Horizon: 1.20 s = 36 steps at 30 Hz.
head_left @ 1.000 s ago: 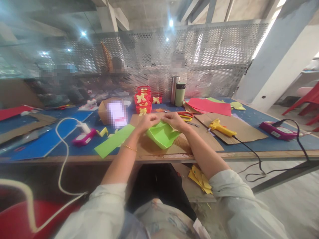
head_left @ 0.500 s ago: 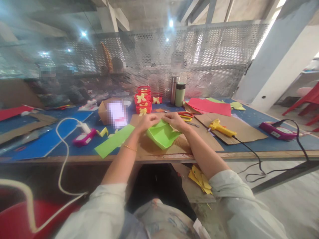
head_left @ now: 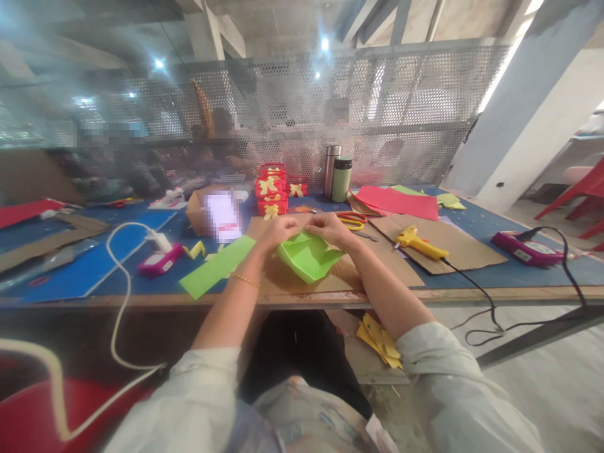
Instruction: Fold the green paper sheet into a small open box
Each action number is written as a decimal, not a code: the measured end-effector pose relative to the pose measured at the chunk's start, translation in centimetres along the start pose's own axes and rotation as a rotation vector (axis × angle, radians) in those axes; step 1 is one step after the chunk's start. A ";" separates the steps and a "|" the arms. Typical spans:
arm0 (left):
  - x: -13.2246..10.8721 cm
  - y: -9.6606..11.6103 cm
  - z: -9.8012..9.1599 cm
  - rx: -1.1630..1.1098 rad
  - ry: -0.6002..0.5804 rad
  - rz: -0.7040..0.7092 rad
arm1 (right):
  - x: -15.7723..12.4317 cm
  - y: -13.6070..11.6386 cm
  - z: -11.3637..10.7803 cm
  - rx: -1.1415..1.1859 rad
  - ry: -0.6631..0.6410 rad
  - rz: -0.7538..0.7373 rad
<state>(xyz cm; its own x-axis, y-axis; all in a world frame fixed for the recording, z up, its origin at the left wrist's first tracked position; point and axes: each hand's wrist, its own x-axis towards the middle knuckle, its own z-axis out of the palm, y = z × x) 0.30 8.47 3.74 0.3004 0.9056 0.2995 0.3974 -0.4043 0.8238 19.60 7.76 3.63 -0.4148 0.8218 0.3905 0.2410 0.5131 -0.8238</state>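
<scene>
A folded bright green paper piece (head_left: 309, 257), shaped like an open box, is held over a brown cardboard sheet (head_left: 278, 282). My left hand (head_left: 282, 230) pinches its far edge from the left. From the right, my right hand (head_left: 329, 229) grips the same edge, its fingertips close to those of the left. A flat green paper strip (head_left: 214, 269) lies left of my left wrist. Yellow-handled scissors (head_left: 352, 221) rest just beyond my right hand. Small red boxes with yellow bows (head_left: 270, 189) are stacked behind my hands.
A yellow glue gun (head_left: 419, 243) lies on cardboard at the right, its black cord hanging off the table edge. Purple power sockets (head_left: 527, 247) sit on both sides. Two bottles (head_left: 341, 179) stand at the back, beside red paper (head_left: 399, 202). A white cable loops at the left.
My right fingers have shifted very slightly on the green paper's far edge. Otherwise, both hands and the paper are nearly where they were.
</scene>
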 end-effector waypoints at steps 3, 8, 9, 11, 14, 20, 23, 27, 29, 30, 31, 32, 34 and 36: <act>0.1 -0.1 0.1 0.003 -0.042 0.025 | 0.1 0.1 0.0 -0.026 0.017 -0.028; 0.1 -0.3 0.1 -0.050 -0.057 0.043 | 0.1 0.2 -0.1 -0.028 0.021 -0.013; 0.1 -0.3 0.1 -0.065 -0.063 0.041 | 0.1 0.2 -0.1 -0.025 0.021 -0.005; 0.1 -0.2 0.1 -0.087 -0.072 0.031 | 0.1 0.2 -0.2 -0.018 0.019 0.007; 0.0 0.0 0.2 -0.086 -0.063 0.008 | 0.0 0.1 -0.2 -0.009 0.009 0.008; -0.1 0.5 0.2 -0.090 -0.044 -0.029 | -0.2 -0.4 -0.1 0.015 -0.010 -0.012; -0.3 0.9 0.3 -0.101 -0.043 -0.022 | -0.2 -0.4 -0.1 0.037 -0.007 -0.013; -0.5 1.2 0.4 -0.130 -0.052 -0.014 | -0.2 -0.3 -0.1 0.044 0.001 -0.006; -0.5 1.2 0.4 -0.132 -0.052 -0.014 | -0.2 -0.3 0.0 0.057 0.004 0.004; -0.4 1.2 0.4 -0.127 -0.051 -0.015 | -0.2 -0.3 0.0 0.064 0.006 0.008; -0.4 1.1 0.4 -0.123 -0.051 -0.016 | -0.2 -0.3 0.0 0.069 0.009 0.010; -0.3 1.1 0.4 -0.121 -0.052 -0.015 | -0.2 -0.3 0.0 0.072 0.012 0.010; -0.2 0.9 0.4 -0.117 -0.059 -0.010 | -0.2 -0.3 0.0 0.069 0.013 0.005; -0.2 0.7 0.3 -0.106 -0.057 -0.001 | -0.1 -0.3 0.0 0.061 0.013 -0.001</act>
<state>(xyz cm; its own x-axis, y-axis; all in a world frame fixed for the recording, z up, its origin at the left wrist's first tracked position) 0.84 7.99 4.11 0.3504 0.8959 0.2732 0.3043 -0.3847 0.8714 19.63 7.50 3.84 -0.4039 0.8246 0.3960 0.1864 0.4980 -0.8469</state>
